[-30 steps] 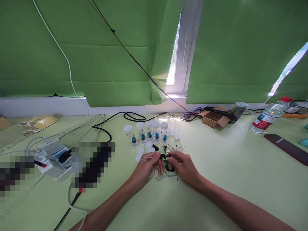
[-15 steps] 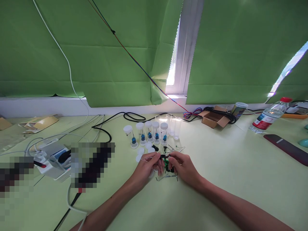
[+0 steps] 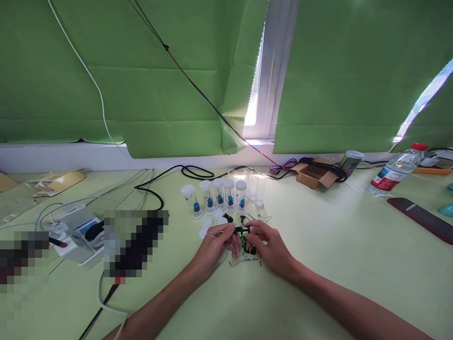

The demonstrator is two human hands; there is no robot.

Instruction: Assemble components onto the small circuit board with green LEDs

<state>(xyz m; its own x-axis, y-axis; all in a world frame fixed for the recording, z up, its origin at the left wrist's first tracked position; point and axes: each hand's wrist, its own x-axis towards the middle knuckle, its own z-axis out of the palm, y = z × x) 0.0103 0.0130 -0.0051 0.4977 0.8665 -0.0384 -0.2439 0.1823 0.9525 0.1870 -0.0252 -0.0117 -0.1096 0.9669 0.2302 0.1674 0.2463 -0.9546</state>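
A small black rod-like part (image 3: 242,230) spans the gap between my hands. My left hand (image 3: 220,240) pinches its left end, and thin metal wires (image 3: 212,233) stick out leftward from those fingers. The thumb and fingers of my right hand (image 3: 268,242) close around its right end. Just below lie small green pieces (image 3: 244,240) and black pieces (image 3: 252,250), partly hidden by my fingers. Thin metal rods (image 3: 247,259) rest on the table in front. Behind my hands are loose black parts (image 3: 228,217) and white round caps (image 3: 207,222).
Several clear capped tubes with blue parts (image 3: 210,202) stand behind, beside clear tubes (image 3: 259,191). An opened cardboard box (image 3: 314,177), a water bottle (image 3: 396,171) and a dark red case (image 3: 421,219) are to the right. A power strip (image 3: 79,236) and cables lie left.
My right fingers have shifted slightly on the black part, so more of its right end shows. My left hand is nearly still.
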